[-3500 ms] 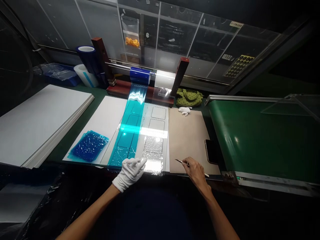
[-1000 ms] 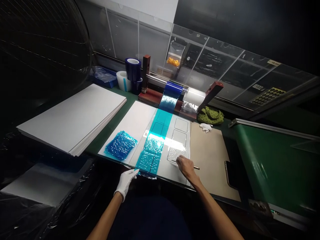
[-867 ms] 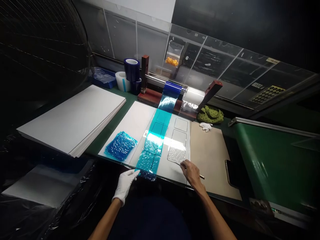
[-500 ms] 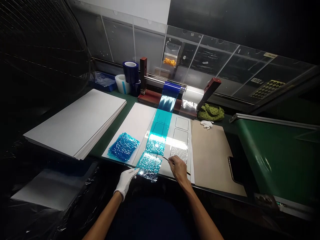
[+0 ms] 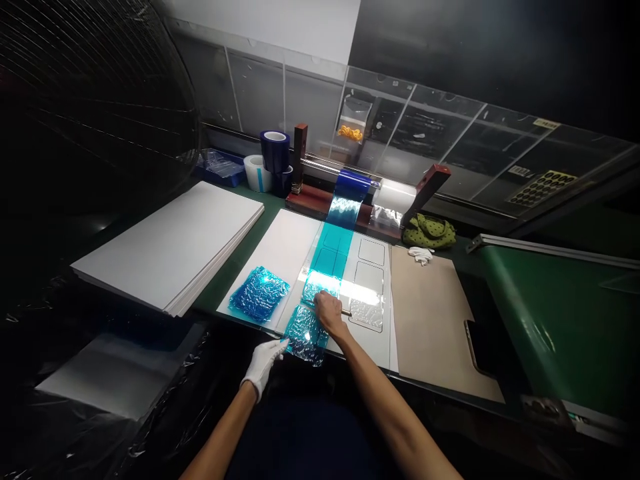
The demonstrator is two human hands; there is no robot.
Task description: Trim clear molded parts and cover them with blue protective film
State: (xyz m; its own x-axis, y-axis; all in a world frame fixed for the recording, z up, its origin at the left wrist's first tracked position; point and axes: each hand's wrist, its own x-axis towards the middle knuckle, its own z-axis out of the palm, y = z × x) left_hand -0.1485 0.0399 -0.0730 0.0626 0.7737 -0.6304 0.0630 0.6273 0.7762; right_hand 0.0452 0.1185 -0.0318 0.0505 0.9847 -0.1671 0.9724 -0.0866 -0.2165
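We had our bare right hand [image 5: 330, 315] curled shut around a slim knife [image 5: 346, 312], its handle showing to the right and its tip hidden under our fingers. The hand sat at the right edge of a crinkled upper square [image 5: 320, 290] of film, near the front end of a cyan strip [image 5: 327, 257]. A lower square [image 5: 306, 335] lay just below, crumpled and glinting, and hung partly past the front edge of the white board [image 5: 285, 247]. Our gloved left hand [image 5: 263, 365] was open with its fingers extended, holding nothing, its fingertips just beside the lower square; we could not tell whether they touched it.

The step in hand looked like knife work on the squares where they lay on the strip. We judged that the next move called for a steady blade, with the loose film kept flat. The strip's long axis ran away from us, leaning slightly right, toward a blue roll [image 5: 351, 183] on its stand. Both squares sat slightly askew along that line, with a blue crinkled stack [image 5: 259, 293] to their left and a kraft sheet [image 5: 440, 320] to the right.
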